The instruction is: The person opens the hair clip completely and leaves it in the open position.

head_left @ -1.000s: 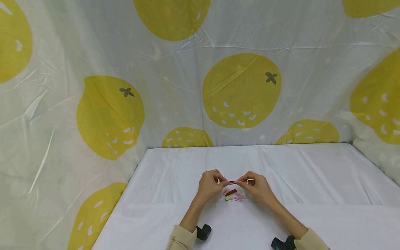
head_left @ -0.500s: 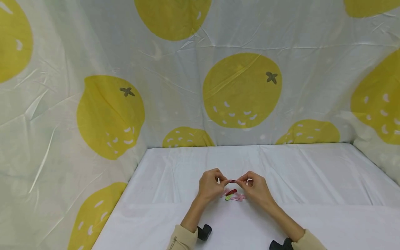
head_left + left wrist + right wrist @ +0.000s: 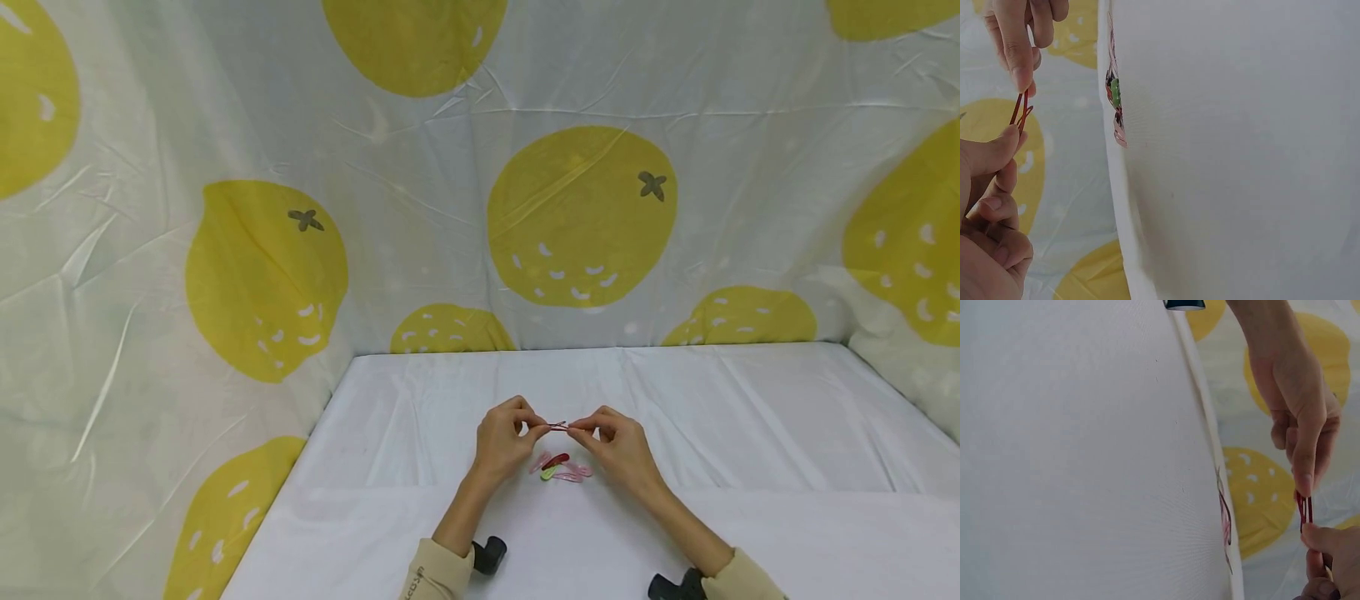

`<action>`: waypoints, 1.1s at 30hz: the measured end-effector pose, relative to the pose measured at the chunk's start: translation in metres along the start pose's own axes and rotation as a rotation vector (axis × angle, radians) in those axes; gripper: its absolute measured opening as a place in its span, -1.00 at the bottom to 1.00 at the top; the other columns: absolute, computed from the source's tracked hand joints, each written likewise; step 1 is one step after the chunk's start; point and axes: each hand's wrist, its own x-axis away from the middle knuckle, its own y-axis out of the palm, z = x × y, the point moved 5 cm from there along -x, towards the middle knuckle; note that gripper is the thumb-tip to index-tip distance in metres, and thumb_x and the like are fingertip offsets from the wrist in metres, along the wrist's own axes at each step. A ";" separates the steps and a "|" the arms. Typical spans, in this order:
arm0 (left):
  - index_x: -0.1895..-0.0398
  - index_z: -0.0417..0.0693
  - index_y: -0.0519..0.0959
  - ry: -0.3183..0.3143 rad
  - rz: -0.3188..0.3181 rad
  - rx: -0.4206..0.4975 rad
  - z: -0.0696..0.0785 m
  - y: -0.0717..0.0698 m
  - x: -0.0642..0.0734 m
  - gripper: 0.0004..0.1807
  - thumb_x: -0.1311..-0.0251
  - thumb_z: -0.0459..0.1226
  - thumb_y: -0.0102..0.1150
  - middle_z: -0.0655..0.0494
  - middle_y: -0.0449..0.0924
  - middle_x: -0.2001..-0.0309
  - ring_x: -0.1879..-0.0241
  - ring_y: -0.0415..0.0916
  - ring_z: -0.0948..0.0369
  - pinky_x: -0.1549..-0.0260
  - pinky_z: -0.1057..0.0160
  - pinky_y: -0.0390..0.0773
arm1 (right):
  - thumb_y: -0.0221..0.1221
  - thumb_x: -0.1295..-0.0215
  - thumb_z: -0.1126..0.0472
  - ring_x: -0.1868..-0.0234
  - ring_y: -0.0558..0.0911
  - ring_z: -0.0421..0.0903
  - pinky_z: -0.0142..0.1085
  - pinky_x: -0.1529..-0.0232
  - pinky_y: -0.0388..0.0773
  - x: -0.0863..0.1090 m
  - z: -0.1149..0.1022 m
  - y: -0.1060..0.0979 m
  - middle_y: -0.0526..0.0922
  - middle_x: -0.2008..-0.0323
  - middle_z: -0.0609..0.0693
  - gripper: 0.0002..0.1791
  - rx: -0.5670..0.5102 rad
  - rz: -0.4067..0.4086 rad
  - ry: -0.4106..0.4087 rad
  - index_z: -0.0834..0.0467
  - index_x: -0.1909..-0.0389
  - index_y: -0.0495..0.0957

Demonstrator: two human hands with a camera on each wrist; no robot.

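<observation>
Between the two hands, above the white table, is a dark red snap hair clip (image 3: 558,427). Thumb and fingers of the left hand (image 3: 501,440) pinch one end, while those of the right hand (image 3: 618,446) pinch the other. In the left wrist view the clip (image 3: 1020,114) has its thin metal strips spread apart, one looped end standing out sideways. The right wrist view shows the clip (image 3: 1305,511) edge-on between the fingertips. Below the hands lies a small pile with a red hair clip (image 3: 556,460), a green hair clip (image 3: 548,473) and several pink hair clips (image 3: 570,477).
A white cloth covers the table (image 3: 390,533). Behind and at the sides hangs a pale curtain (image 3: 420,208) printed with yellow lemons. Black wrist cameras (image 3: 489,556) sit by both beige sleeves (image 3: 438,573).
Both hands have risen slightly, lifting the hair clip a little farther from the pile. Its strips now look spread apart, where before they lay close together.
</observation>
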 end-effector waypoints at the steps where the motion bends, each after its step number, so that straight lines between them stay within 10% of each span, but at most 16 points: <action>1: 0.50 -0.06 0.82 -0.003 -0.002 0.003 0.000 0.000 0.000 -0.93 -0.10 -0.33 0.54 0.21 0.59 0.49 0.45 0.49 0.07 0.48 0.48 0.23 | 0.50 -0.13 0.28 0.61 0.23 -0.34 -0.44 0.59 0.18 0.000 0.000 0.000 0.58 0.54 -0.19 -0.91 -0.004 0.002 -0.002 0.04 0.36 0.82; 12: 0.41 -0.14 0.84 -0.159 -0.112 0.157 -0.011 -0.001 -0.003 -0.84 -0.20 -0.22 0.48 0.05 0.69 0.46 0.56 0.26 0.40 0.58 0.46 0.23 | 0.49 -0.15 0.32 0.62 0.22 -0.34 -0.46 0.60 0.18 0.001 -0.005 -0.003 0.59 0.51 -0.11 -0.90 -0.094 0.046 -0.053 0.04 0.38 0.81; 33: 0.41 -0.11 0.81 -0.207 -0.191 0.149 -0.013 -0.002 -0.002 -0.89 -0.24 -0.30 0.40 0.12 0.69 0.41 0.54 0.29 0.36 0.59 0.43 0.27 | 0.49 -0.13 0.31 0.60 0.22 -0.28 -0.46 0.60 0.15 -0.001 -0.003 -0.002 0.59 0.46 -0.06 -0.82 -0.139 -0.006 -0.087 0.11 0.22 0.83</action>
